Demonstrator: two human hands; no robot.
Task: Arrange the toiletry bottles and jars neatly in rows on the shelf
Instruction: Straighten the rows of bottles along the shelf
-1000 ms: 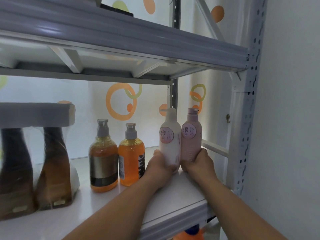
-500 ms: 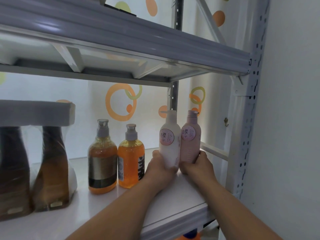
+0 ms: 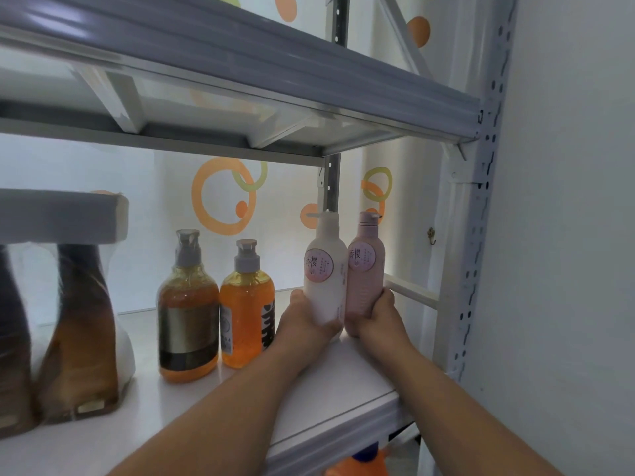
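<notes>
**Two bottles held at the shelf's right end**

The white shelf [image 3: 343, 379] shows bare board from the bottles to its front edge. An amber bottle [image 3: 188, 314] and an orange bottle [image 3: 245, 310] stand mid-shelf. Right of them, near the post [image 3: 477, 235], the white bottle [image 3: 324, 269] and pink bottle [image 3: 366, 269] touch, upright, with round pink labels bearing Chinese characters. The left hand [image 3: 304, 324] grips the white bottle's base and the right hand [image 3: 376, 319] the pink bottle's.

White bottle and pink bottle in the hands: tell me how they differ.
The white bottle is white, its pump spout pointing left; the pink bottle is pale pink, its spout pointing right. The left hand grips the white bottle, the right hand the pink bottle. Both are upright, touching, with round pink labels.
</notes>
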